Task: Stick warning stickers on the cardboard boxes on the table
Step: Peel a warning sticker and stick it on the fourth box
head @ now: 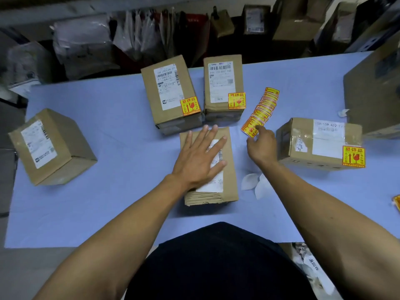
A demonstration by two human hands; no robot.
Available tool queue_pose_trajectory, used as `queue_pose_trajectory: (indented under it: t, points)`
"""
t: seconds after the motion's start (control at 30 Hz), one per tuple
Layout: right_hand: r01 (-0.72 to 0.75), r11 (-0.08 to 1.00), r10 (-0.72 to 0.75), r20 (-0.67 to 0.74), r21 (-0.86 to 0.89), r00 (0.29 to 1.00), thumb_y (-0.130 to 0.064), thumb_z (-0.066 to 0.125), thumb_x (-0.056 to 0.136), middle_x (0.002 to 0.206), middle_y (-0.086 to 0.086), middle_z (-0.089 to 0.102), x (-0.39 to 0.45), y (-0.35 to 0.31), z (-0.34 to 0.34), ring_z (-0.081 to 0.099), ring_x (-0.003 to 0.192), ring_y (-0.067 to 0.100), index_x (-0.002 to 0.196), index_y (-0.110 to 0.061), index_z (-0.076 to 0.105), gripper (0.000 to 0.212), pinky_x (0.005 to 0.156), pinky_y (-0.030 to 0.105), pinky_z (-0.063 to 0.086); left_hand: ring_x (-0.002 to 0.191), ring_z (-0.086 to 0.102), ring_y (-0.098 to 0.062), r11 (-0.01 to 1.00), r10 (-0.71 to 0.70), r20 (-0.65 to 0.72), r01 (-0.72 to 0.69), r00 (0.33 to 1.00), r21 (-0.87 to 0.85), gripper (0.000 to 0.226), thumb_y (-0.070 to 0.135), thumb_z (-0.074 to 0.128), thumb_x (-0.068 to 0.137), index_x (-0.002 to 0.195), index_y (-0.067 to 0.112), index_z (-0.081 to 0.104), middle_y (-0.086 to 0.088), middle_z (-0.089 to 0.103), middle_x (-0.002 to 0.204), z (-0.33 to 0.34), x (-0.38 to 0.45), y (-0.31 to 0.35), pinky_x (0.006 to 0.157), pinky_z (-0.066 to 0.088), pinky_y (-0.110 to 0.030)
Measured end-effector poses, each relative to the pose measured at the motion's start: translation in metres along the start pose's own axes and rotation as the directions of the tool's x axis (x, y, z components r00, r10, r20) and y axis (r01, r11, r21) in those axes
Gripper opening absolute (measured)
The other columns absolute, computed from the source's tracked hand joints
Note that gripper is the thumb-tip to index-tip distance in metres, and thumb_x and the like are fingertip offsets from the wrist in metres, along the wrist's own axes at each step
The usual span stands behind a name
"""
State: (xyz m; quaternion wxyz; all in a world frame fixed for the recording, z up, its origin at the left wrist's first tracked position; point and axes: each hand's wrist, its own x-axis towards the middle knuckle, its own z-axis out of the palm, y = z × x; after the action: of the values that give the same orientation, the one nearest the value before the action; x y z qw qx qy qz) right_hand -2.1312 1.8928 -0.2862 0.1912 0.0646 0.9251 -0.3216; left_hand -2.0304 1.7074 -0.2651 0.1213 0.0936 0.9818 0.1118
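A flat cardboard box (229, 180) with a white shipping label lies in front of me on the blue table. My left hand (200, 156) presses on its top with straight, spread fingers. Right of it, my right hand (263, 144) pinches the nearest sticker of a fanned row of yellow-and-red warning stickers (263, 109). Two upright boxes behind, the left one (171, 94) and the right one (223, 87), each carry a warning sticker. The box at right (320, 144) bears one too. A box at far left (49, 146) shows none.
Peeled white backing papers (255, 182) lie right of the near box. A large carton (376, 89) stands at the table's far right. Parcels and bags are stacked behind the table (108, 202). A yellow scrap (397, 202) shows at the right edge.
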Motion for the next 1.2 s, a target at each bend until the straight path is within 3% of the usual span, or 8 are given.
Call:
queue_pose_trajectory:
  t: [0.17, 0.37, 0.53, 0.7, 0.9, 1.0, 1.13, 1.2]
  points:
    - [-0.024, 0.998, 0.023, -0.015, -0.05, 1.0, -0.015, 0.058, 0.096, 0.132, 0.028, 0.048, 0.026, 0.004, 0.005, 0.046, 0.123, 0.042, 0.139, -0.001, 0.046, 0.046, 0.1, 0.042, 0.039, 0.153, -0.009, -0.021, 1.0, -0.018, 0.006, 0.018, 1.0, 0.004, 0.065, 0.059, 0.023, 0.098, 0.157, 0.032, 0.013, 0.0, -0.004, 0.167, 0.002, 0.003, -0.005, 0.118, -0.016, -0.045]
    - [-0.065, 0.993, 0.058, -0.063, -0.102, 0.996, -0.022, 0.073, 0.087, 0.131, 0.022, 0.047, 0.045, 0.009, 0.011, 0.046, 0.122, 0.039, 0.131, -0.007, 0.051, 0.051, 0.102, 0.04, 0.04, 0.154, -0.002, -0.023, 1.0, -0.017, -0.011, 0.017, 1.0, -0.009, 0.065, 0.058, 0.026, 0.097, 0.157, 0.032, 0.017, -0.002, 0.003, 0.167, 0.003, 0.004, -0.005, 0.12, -0.008, -0.048]
    - [-0.121, 0.993, 0.119, -0.089, -0.013, 0.989, -0.02, 0.079, 0.08, 0.12, 0.02, 0.055, 0.055, 0.01, 0.013, 0.055, 0.11, 0.036, 0.111, -0.009, 0.058, 0.039, 0.09, 0.036, 0.045, 0.154, 0.002, -0.024, 1.0, -0.016, -0.031, 0.016, 0.999, -0.022, 0.065, 0.057, 0.029, 0.097, 0.156, 0.031, 0.021, -0.002, 0.008, 0.167, 0.004, 0.004, -0.005, 0.121, -0.004, -0.05]
    - [-0.23, 0.962, 0.245, -0.092, 0.15, 0.965, -0.015, 0.074, 0.085, 0.083, 0.005, 0.062, 0.061, 0.01, 0.012, 0.064, 0.09, 0.029, 0.08, -0.014, 0.057, 0.018, 0.068, 0.027, 0.04, 0.154, 0.001, -0.023, 0.999, -0.023, -0.032, 0.022, 0.999, -0.028, 0.065, 0.058, 0.029, 0.098, 0.156, 0.032, 0.019, -0.002, 0.008, 0.167, 0.004, 0.003, -0.005, 0.121, -0.004, -0.049]
    - [-0.241, 0.963, 0.252, -0.091, 0.117, 0.963, -0.018, 0.07, 0.089, 0.104, 0.013, 0.071, 0.062, 0.011, 0.013, 0.065, 0.099, 0.033, 0.1, -0.011, 0.068, 0.014, 0.08, 0.032, 0.048, 0.154, 0.002, -0.023, 0.999, -0.027, -0.03, 0.026, 0.999, -0.035, 0.064, 0.057, 0.029, 0.098, 0.156, 0.032, 0.02, -0.002, 0.009, 0.167, 0.002, 0.001, -0.004, 0.121, -0.006, -0.048]
    - [-0.198, 0.973, 0.21, -0.101, 0.119, 0.972, -0.016, 0.064, 0.09, 0.103, 0.014, 0.071, 0.057, 0.008, 0.007, 0.063, 0.098, 0.033, 0.098, -0.01, 0.069, 0.011, 0.077, 0.03, 0.046, 0.154, 0.0, -0.023, 0.998, -0.035, -0.018, 0.034, 0.999, -0.053, 0.065, 0.058, 0.028, 0.097, 0.156, 0.032, 0.02, -0.001, 0.007, 0.167, -0.001, 0.001, -0.003, 0.12, -0.009, -0.046]
    - [-0.232, 0.911, 0.26, -0.038, 0.34, 0.965, -0.014, 0.063, 0.088, 0.084, 0.005, 0.064, 0.034, -0.006, -0.008, 0.059, 0.082, 0.026, 0.079, -0.015, 0.062, 0.009, 0.069, 0.031, 0.047, 0.154, -0.004, -0.021, 0.995, -0.037, -0.005, 0.037, 0.999, -0.097, 0.063, 0.055, 0.034, 0.099, 0.156, 0.032, 0.02, 0.001, 0.003, 0.167, -0.006, 0.0, -0.002, 0.12, -0.012, -0.044]
    - [-0.238, 0.851, 0.259, 0.02, 0.468, 0.966, -0.013, 0.062, 0.088, 0.08, 0.003, 0.062, 0.013, -0.015, -0.021, 0.059, 0.077, 0.022, 0.081, -0.014, 0.062, 0.008, 0.07, 0.033, 0.049, 0.154, 0.0, -0.019, 0.975, -0.064, -0.015, 0.06, 0.998, -0.215, 0.06, 0.048, 0.044, 0.1, 0.154, 0.027, 0.03, 0.001, 0.009, 0.167, -0.012, 0.0, 0.0, 0.12, -0.011, -0.04]
